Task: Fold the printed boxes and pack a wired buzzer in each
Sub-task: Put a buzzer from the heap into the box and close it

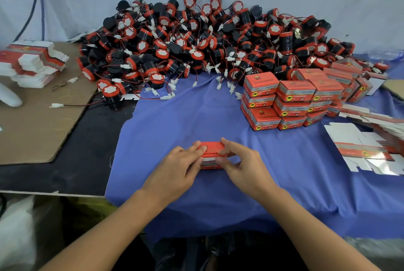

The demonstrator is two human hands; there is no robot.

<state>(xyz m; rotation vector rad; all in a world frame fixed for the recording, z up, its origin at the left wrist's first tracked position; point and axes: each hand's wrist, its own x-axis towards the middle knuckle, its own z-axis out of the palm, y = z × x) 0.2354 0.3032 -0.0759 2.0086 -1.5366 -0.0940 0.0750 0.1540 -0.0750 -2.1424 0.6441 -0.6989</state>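
A red printed box sits on the blue cloth at the middle front. My left hand holds its left end, fingers curled over the top. At the box's right end my right hand pinches it, thumb on the near side. Across the back of the table lies a big heap of black and red wired buzzers. What is inside the held box is hidden.
Stacked folded red boxes stand at the right. Flat unfolded box blanks lie at the far right, and another stack of flat blanks rests on brown cardboard at the left. The table's front edge is near my forearms.
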